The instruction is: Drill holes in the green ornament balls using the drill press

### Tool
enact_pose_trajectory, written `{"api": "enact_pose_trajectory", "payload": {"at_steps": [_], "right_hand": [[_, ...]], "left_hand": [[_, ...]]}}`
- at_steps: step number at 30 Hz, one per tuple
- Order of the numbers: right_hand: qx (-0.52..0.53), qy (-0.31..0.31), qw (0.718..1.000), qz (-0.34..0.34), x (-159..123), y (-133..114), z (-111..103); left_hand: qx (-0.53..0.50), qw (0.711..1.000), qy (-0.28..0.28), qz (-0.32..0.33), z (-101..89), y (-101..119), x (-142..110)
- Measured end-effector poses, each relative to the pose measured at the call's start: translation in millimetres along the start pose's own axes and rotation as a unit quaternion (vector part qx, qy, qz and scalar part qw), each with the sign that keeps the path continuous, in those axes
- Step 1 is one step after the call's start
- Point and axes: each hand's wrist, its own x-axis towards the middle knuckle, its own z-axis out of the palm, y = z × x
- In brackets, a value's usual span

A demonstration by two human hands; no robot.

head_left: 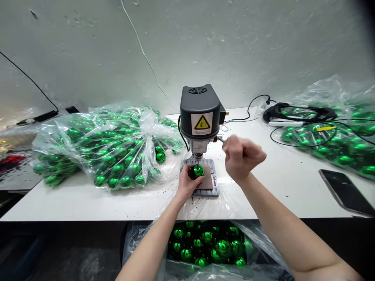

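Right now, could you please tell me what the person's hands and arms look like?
The left hand and right hand are ungloved. The left arm and right arm are bare as far as they show, with no sleeve, watch or bracelet visible.

A dark phone (347,192) lies on the white table (281,164); behind it are a black looped band (328,112) and a yellow strip (326,128); far left of it, red bits (12,160); beyond it, a grey wall (249,50) with a white cord (142,49)
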Motion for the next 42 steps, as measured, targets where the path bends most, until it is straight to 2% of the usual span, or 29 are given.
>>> {"api": "enact_pose_trajectory", "payload": {"at_steps": [1, 2, 4, 5, 7, 9, 10, 11, 14, 17, 19, 22, 24, 26, 28, 30, 32, 35, 37, 39, 42], "right_hand": [[-0.002, 0.032, 0.998, 0.057, 10, -3, 6], [0.001, 0.038, 0.993, 0.113, 20, -5, 12], [0.003, 0.023, 0.979, 0.2, 38, -8, 21], [0.003, 0.012, 0.974, 0.227, 45, -8, 23], [0.001, -0.005, 0.967, 0.255, 54, -8, 25], [0.001, -0.013, 0.966, 0.259, 56, -7, 24], [-0.001, -0.014, 0.967, 0.256, 55, -7, 24], [-0.006, -0.013, 0.968, 0.25, 54, -6, 23], [-0.021, -0.009, 0.973, 0.231, 51, -5, 23], [-0.028, -0.003, 0.975, 0.219, 51, -5, 24], [-0.03, -0.002, 0.976, 0.217, 51, -5, 25], [-0.029, -0.005, 0.974, 0.223, 51, -5, 24], [-0.022, -0.007, 0.973, 0.229, 51, -5, 23], [-0.013, -0.006, 0.972, 0.233, 51, -5, 23], [-0.011, -0.006, 0.973, 0.228, 51, -3, 23], [-0.018, -0.007, 0.976, 0.215, 51, -1, 23], [-0.028, -0.009, 0.98, 0.198, 50, 1, 23], [-0.043, -0.008, 0.983, 0.181, 50, 4, 24], [-0.044, -0.005, 0.982, 0.181, 50, 4, 24], [-0.036, -0.004, 0.982, 0.185, 50, 5, 24], [-0.025, -0.007, 0.984, 0.177, 51, 6, 23]], "left_hand": [[0.012, 1.0, 0.006, -0.002, -1.3, 4, -2], [0.03, 0.999, 0.019, -0.004, -3.9, 8, -6], [0.083, 0.996, 0.033, -0.01, -14.5, 19, -18], [0.111, 0.994, 0.011, -0.01, -22.6, 25, -25], [0.17, 0.982, -0.079, 0.004, -43.7, 34, -38], [0.21, 0.966, -0.15, 0.024, -67.4, 37, -38], [0.228, 0.962, -0.145, 0.027, -78.5, 36, -31], [0.25, 0.962, -0.109, 0.021, -88.0, 33, -19], [0.326, 0.944, 0.042, -0.008, -101.6, 18, 39], [0.34, 0.938, 0.061, -0.016, -90.1, -1, 98], [0.335, 0.94, 0.059, -0.019, -74.6, -9, 125], [0.326, 0.943, 0.058, -0.023, -57.6, -15, 144], [0.317, 0.946, 0.054, -0.027, -57.8, -15, 146], [0.31, 0.949, 0.05, -0.029, -67.3, -11, 138], [0.258, 0.964, 0.06, -0.032, -80.6, -6, 120], [0.155, 0.984, 0.077, -0.035, -89.9, 2, 91], [0.049, 0.995, 0.081, -0.026, -89.4, 9, 57], [-0.052, 0.997, 0.051, 0.006, -69.7, 17, 12], [-0.085, 0.996, 0.017, 0.002, -51.2, 17, -8], [-0.092, 0.996, -0.004, -0.02, -34.8, 13, -18], [-0.086, 0.996, 0.0, -0.034, -19.3, 4, -20]]}}
